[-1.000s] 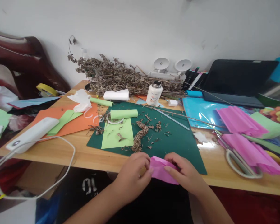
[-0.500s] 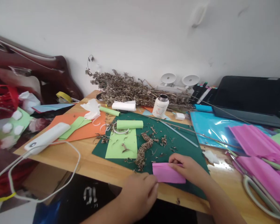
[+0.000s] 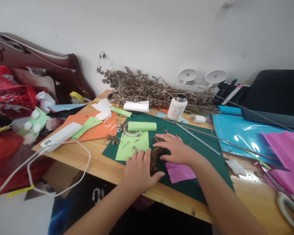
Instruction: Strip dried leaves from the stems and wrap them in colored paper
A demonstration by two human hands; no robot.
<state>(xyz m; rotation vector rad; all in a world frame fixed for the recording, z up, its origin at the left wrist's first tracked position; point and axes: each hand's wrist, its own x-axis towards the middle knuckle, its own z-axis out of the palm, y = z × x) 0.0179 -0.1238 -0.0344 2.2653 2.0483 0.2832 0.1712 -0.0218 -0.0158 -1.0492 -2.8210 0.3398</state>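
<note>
Both my hands lie on the dark green cutting mat (image 3: pixel 198 156), one on each side of a strip of dried brown plant bits (image 3: pixel 156 156). My left hand (image 3: pixel 139 169) rests flat with fingers stretched, touching the strip's left side. My right hand (image 3: pixel 175 148) lies open over the strip's right side, fingers pointing left. A folded pink paper piece (image 3: pixel 179 171) lies loose on the mat under my right wrist. A light green sheet (image 3: pixel 132 147) and a light green paper roll (image 3: pixel 142 126) sit just left of my hands.
A heap of dried branches (image 3: pixel 142 88) lies at the back by the wall, with a white bottle (image 3: pixel 177 107) before it. Orange paper (image 3: pixel 98 129), a white device (image 3: pixel 61 136) with cable lie left. Blue film (image 3: pixel 237 133), pink crepe paper (image 3: pixel 284 147), scissors (image 3: pixel 287 202) lie right.
The pink paper was let go and now lies on the mat. Both hands moved forward and left onto the strip of dried plant bits. The view shifted left.
</note>
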